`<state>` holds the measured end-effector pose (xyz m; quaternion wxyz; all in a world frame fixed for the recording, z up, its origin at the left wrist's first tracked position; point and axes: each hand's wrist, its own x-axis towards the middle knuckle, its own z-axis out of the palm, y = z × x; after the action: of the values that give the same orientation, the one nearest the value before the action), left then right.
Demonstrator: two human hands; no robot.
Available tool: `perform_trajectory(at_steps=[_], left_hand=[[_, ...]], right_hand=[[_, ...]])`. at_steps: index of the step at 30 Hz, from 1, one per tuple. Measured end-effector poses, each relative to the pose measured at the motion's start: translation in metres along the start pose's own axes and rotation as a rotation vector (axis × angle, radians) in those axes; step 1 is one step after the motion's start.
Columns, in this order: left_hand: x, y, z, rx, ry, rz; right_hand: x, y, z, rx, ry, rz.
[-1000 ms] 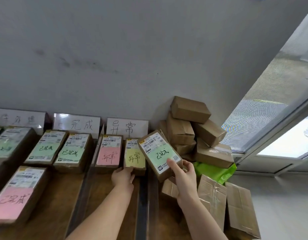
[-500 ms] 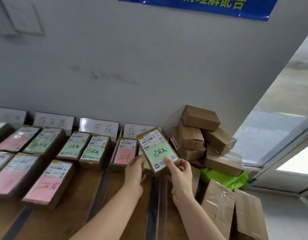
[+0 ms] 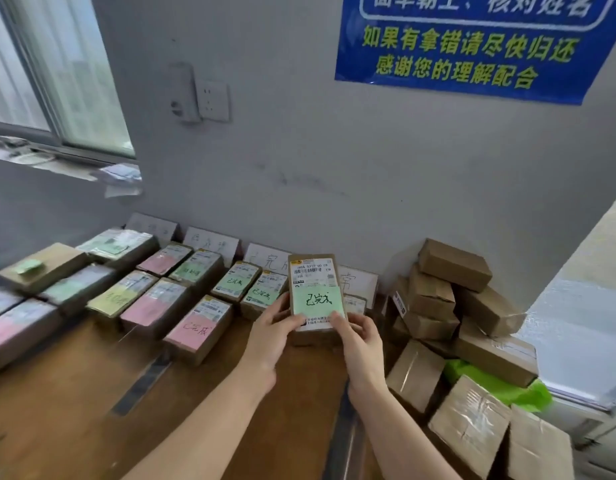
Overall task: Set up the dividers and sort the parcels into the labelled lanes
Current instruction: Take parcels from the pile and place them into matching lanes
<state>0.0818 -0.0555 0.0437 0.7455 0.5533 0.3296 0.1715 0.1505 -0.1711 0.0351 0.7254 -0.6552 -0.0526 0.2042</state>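
Left hand [image 3: 271, 337]: fingers curled round the lower left edge of a brown cardboard parcel with white shipping label and green handwritten note [image 3: 315, 296].
Right hand [image 3: 358, 344]: pinches the parcel's lower right corner, thumb on the label.
The parcel is held off the brown wooden table [image 3: 74, 410], face toward the camera, in front of the white lane cards [image 3: 265, 258] along the wall.
Just left: green-noted parcels [image 3: 235, 282]; nearer, a pink-noted parcel [image 3: 199, 327].
On the table: dark divider strips [image 3: 140, 386].
Right: a pile of plain brown cardboard boxes [image 3: 455, 265] and, among them, a bright green plastic bag [image 3: 500, 386].
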Motion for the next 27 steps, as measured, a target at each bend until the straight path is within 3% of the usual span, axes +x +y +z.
perform_trajectory(at_steps=[13,19,27], left_hand=[[-0.012,0.016,-0.096,0.002,0.056,-0.006],[0.008,0.027,-0.149,0.017,-0.005,-0.041],[0.046,0.027,-0.204,0.360,-0.081,0.020]], right_hand=[[-0.031,0.012,0.083,-0.144,-0.070,0.008],[-0.036,0.031,0.138,-0.135,-0.001,0.028],[-0.030,0.065,0.197,-0.103,0.183,0.129]])
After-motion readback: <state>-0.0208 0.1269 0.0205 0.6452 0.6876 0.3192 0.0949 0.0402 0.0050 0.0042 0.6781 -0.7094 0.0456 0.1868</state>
